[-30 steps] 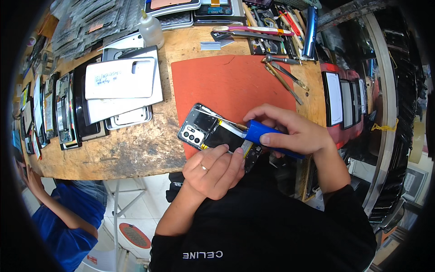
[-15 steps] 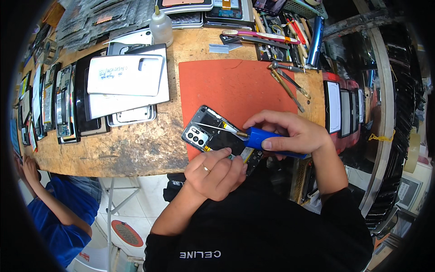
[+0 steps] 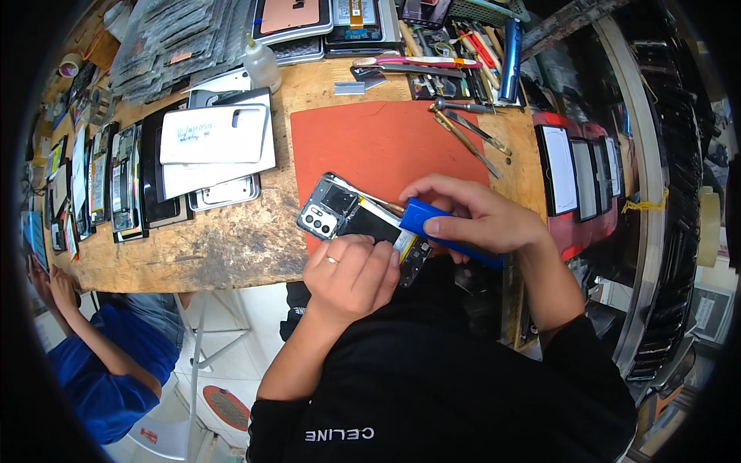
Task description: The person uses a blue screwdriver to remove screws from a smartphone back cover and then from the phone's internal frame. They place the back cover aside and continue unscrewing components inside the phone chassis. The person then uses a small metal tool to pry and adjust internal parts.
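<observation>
Smartphone (image 3: 356, 222), back cover off, lies at near edge of orange work mat (image 3: 386, 143). My left hand (image 3: 351, 278) pins its lower end, fingers curled on it. My right hand (image 3: 475, 220) grips blue-handled screwdriver (image 3: 444, 230), tip on phone's frame. Advice: keep driver upright, pressure light, phone flat. White phone back cover (image 3: 216, 133) with handwritten note lies upper left; clear squeeze bottle (image 3: 261, 65) behind it.

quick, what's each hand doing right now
Left hand: fingers pressed down on the opened phone, steadying it.
Right hand: closed around a blue-handled tool.
</observation>
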`<state>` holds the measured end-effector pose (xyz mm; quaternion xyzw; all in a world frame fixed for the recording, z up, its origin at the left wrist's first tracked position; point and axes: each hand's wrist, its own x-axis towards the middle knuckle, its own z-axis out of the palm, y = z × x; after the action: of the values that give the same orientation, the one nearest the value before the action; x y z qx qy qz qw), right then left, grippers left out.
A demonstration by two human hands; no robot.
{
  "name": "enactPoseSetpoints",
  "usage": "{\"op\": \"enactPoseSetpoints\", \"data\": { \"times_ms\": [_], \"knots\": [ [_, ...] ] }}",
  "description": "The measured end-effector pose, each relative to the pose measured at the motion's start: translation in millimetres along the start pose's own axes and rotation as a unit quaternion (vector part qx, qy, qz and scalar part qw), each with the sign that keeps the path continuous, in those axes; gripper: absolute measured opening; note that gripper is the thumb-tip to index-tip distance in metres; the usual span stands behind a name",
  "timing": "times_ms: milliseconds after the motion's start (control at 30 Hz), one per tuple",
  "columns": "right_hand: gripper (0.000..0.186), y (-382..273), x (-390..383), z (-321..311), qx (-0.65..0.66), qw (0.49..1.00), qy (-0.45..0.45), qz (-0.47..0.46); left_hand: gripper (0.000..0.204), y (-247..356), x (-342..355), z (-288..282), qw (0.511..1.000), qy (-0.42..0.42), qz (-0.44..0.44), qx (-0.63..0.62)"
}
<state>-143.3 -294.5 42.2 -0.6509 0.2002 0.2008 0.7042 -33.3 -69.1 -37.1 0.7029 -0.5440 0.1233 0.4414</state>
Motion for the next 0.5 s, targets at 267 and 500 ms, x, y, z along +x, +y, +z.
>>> {"op": "enactPoseSetpoints", "data": {
  "times_ms": [267,500],
  "knots": [
    [0.047,-0.2,-34.5,-6.3,-0.141,0.975,-0.067,-0.156,0.022,2.1,18.4,-43.9,0.999,0.03,-0.038,0.003],
    [0.057,-2.2,-90.6,-6.8,-0.269,0.922,-0.214,-0.177,0.015,15.3,39.0,-101.1,0.893,-0.39,0.167,-0.151]
  ]
}}
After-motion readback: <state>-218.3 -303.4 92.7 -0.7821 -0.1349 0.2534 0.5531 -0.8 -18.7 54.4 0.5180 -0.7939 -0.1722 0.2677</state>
